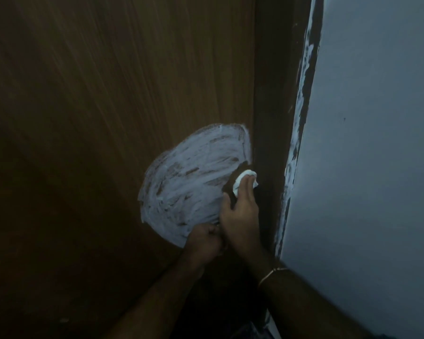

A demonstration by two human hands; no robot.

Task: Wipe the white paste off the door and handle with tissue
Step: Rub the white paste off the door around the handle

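Note:
A brown wooden door [96, 94] fills the left of the head view. A wide patch of smeared white paste [189, 182] covers it near its right edge. My right hand [240, 211] presses a crumpled white tissue [245, 179] against the door at the right rim of the patch, where a dark wiped strip shows. My left hand [203, 241] is closed just below the patch, beside my right wrist; the door handle is hidden under it, so what it grips is not visible.
A dark door frame [272, 81] runs down the door's right side. Beyond it is a pale grey wall [377, 143] with a ragged white paint edge [301, 81]. A thin gold bracelet [272, 274] is on my right wrist. The scene is dim.

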